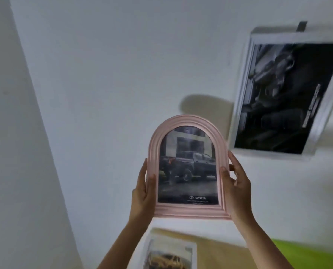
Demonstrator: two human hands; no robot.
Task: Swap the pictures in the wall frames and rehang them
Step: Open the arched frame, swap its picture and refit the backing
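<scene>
Left hand point(144, 193) and right hand point(237, 189) clasp the pink frame point(188, 121) by its sides, long axis near vertical, arch upward, truck picture point(188, 171) showing.

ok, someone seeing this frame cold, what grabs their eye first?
The pink arched frame in the centre draws the eye first: it holds a pickup photo, and the left hand and right hand grip its sides against the white wall. Next is the white frame with a dark picture, hanging at upper right.
</scene>
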